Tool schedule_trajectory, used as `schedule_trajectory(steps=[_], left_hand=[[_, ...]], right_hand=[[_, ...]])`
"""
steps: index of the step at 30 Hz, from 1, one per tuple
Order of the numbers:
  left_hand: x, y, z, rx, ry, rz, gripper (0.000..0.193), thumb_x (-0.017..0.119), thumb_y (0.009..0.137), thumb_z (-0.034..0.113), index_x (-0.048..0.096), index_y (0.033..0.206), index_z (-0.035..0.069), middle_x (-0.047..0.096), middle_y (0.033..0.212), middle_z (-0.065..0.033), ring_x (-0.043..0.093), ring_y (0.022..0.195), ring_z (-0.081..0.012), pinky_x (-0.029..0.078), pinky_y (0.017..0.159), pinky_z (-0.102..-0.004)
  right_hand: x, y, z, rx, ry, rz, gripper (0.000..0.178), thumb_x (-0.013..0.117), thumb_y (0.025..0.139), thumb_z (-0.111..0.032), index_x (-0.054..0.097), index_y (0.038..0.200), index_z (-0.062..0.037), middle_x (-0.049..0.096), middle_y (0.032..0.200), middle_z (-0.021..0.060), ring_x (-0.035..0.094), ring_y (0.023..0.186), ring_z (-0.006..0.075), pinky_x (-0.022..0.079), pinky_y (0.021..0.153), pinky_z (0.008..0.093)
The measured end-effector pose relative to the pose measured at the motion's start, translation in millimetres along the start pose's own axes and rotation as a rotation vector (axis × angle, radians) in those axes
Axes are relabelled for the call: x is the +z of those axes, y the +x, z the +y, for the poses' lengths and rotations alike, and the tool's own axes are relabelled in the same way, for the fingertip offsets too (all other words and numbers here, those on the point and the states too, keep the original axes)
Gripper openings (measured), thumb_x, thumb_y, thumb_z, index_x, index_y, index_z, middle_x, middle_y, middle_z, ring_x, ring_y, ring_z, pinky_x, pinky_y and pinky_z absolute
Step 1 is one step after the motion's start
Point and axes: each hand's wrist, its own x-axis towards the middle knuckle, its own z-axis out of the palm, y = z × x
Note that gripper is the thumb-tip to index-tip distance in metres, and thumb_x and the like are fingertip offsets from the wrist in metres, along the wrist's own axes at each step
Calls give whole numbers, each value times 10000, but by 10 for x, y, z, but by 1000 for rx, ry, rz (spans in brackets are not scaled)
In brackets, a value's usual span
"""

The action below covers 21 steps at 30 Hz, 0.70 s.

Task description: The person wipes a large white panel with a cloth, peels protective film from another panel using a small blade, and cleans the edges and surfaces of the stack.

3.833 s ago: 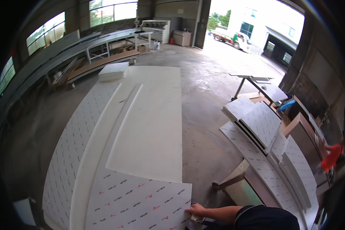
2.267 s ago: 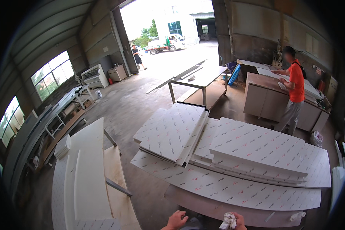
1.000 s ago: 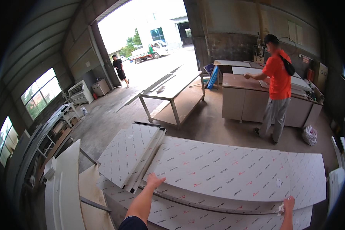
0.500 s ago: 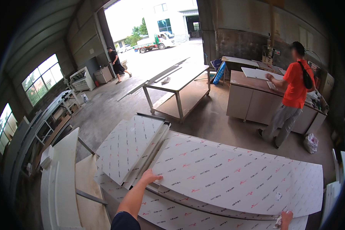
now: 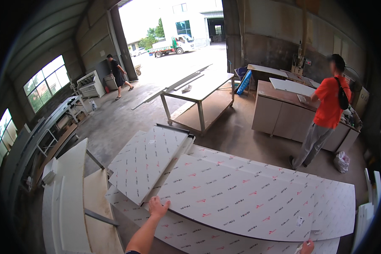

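A large white panel (image 5: 241, 192) in printed protective film lies across a stack in front of me. My left hand (image 5: 158, 207) is closed on its near left corner, fingers at the edge. At the panel's near right corner, my right hand (image 5: 307, 247) grips the edge. Something small and whitish shows beside the right fingers, too small to name; the picture's lower rim cuts off part of that hand. Beneath lie more filmed panels (image 5: 340, 207), jutting out at the right and along the near side. Left of the panel rests a smaller stack of filmed boards (image 5: 150, 163).
Ahead stands a wheeled table (image 5: 201, 91) with long strips. A co-worker in an orange shirt (image 5: 331, 103) is at a workbench (image 5: 283, 106), a plastic bag (image 5: 342, 162) nearby. Another person (image 5: 116, 74) walks by the doorway. Pale boards (image 5: 67, 203) lean at left.
The top panel has shifted left and toward me, with both hands moving along with it. The co-worker's arm has drawn in. The person by the doorway has walked left.
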Motion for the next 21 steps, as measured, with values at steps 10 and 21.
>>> schedule_trajectory(steps=[10, 21], left_hand=[[347, -1855, 70, 410, -260, 212, 319, 625, 761, 214, 615, 1018, 24, 598, 975, -199, 581, 898, -363, 486, 787, -424], [83, -2865, -120, 626, -442, -542, 370, 614, 789, 272, 601, 1100, 71, 602, 974, -178, 588, 888, -368, 505, 776, -433]], right_hand=[[417, -2123, -1152, 911, 761, -396, 333, 566, 856, -351, 619, 1000, -56, 629, 828, 114, 609, 697, 281, 516, 565, 433], [733, -2047, -1590, 836, 1254, -667, 315, 578, 857, -305, 633, 1006, -33, 644, 883, 141, 630, 772, 262, 530, 595, 432]])
